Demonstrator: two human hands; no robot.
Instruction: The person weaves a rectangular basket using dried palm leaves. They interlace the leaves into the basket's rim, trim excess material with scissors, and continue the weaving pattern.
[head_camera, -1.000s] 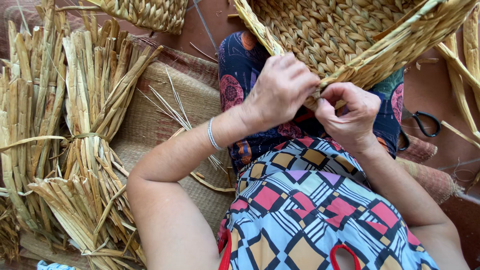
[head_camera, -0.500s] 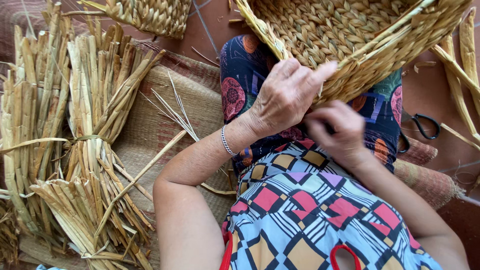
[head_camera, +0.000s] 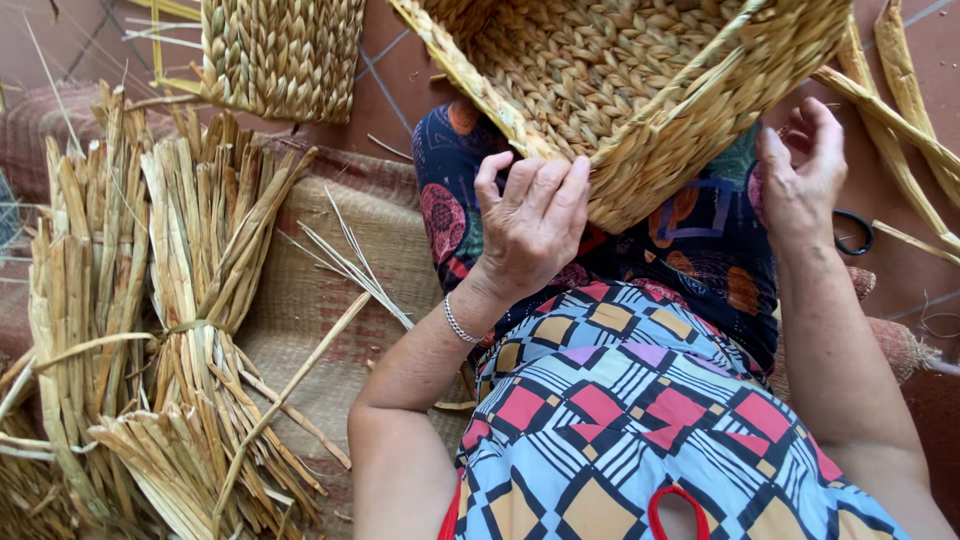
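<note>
Red tiled floor (head_camera: 400, 70): woven mat (head_camera: 330, 290) at nine o'clock, bundled straw (head_camera: 150, 330) on it; scissors (head_camera: 855, 232) at three o'clock.

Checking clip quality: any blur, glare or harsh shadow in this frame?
Head view: sharp on the left hand, basket and reed bundles; even, soft daylight, no glare; right hand slightly soft; mild wide-angle stretch at the edges.
</note>
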